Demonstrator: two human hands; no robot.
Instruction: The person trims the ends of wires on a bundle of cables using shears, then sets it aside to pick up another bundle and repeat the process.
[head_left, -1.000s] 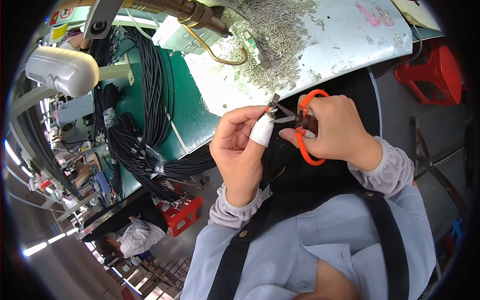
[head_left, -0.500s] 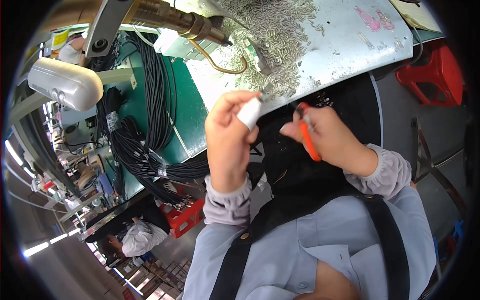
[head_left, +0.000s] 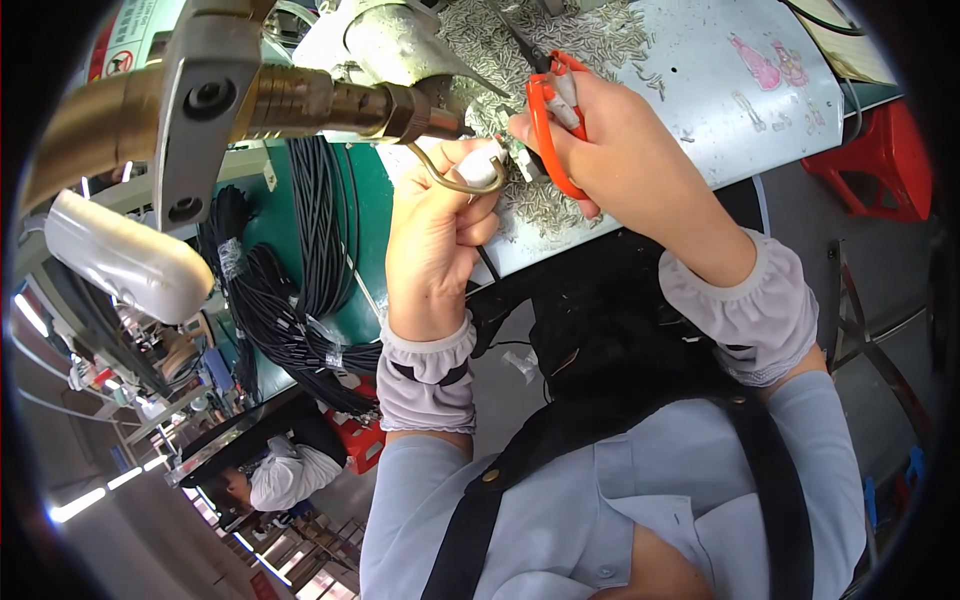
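My left hand [head_left: 432, 235] is closed in a pinch at the near side of the machine. A white wrap or sleeve [head_left: 478, 168] shows at its thumb side. Whatever lies between those fingertips is too small and hidden to name. In my right hand [head_left: 625, 150] are pliers with orange-red handles [head_left: 543, 125], their dark jaws pointing away over the table. Both hands meet close together above a heap of small silvery metal pieces [head_left: 550, 215]. A curved brass tube [head_left: 462, 187] passes in front of my left fingers.
A brass-coloured machine arm [head_left: 320, 105] reaches in from the left, above a white lamp head [head_left: 130, 255]. Bundled black cables [head_left: 320, 230] lie on the green tabletop. To the right are a red stool [head_left: 880, 165] and the pale metal tabletop [head_left: 700, 90]. Another person [head_left: 290, 480] sits at lower left.
Both hands have moved away from my body, over the table. My right hand has also swung left with the pliers, up beside my left hand. The view has shifted slightly.
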